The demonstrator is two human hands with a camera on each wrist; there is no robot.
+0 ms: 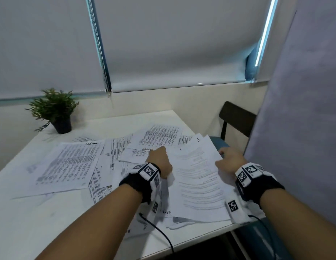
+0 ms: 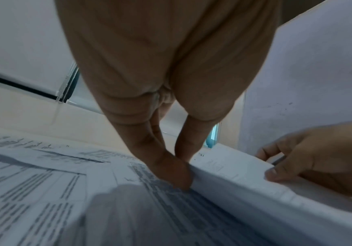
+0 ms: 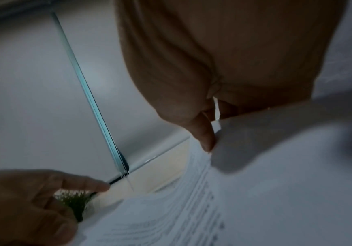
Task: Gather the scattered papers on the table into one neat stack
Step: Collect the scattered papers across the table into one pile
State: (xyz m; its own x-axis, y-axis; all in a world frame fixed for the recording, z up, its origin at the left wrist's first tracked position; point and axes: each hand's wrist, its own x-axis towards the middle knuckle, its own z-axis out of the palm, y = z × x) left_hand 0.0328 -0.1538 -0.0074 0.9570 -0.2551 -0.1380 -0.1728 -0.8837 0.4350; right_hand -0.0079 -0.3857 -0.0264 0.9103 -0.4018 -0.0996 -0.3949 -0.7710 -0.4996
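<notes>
Printed sheets lie scattered over the white table (image 1: 41, 228): a large one (image 1: 67, 164) at the left, others (image 1: 159, 136) fanned out at the back. A gathered bundle of papers (image 1: 197, 181) sits near the table's right edge between both hands. My left hand (image 1: 159, 156) pinches the bundle's left edge with thumb and finger (image 2: 184, 169). My right hand (image 1: 227, 158) grips its right edge, thumb (image 3: 207, 139) on top and the fingers hidden beneath. The bundle (image 2: 244, 186) is slightly raised off the sheets under it.
A small potted plant (image 1: 54, 109) stands at the table's back left corner. A dark chair (image 1: 236, 119) is behind the right edge, and a grey panel (image 1: 304, 128) rises close on the right. A black cable (image 1: 159, 233) trails over the front edge.
</notes>
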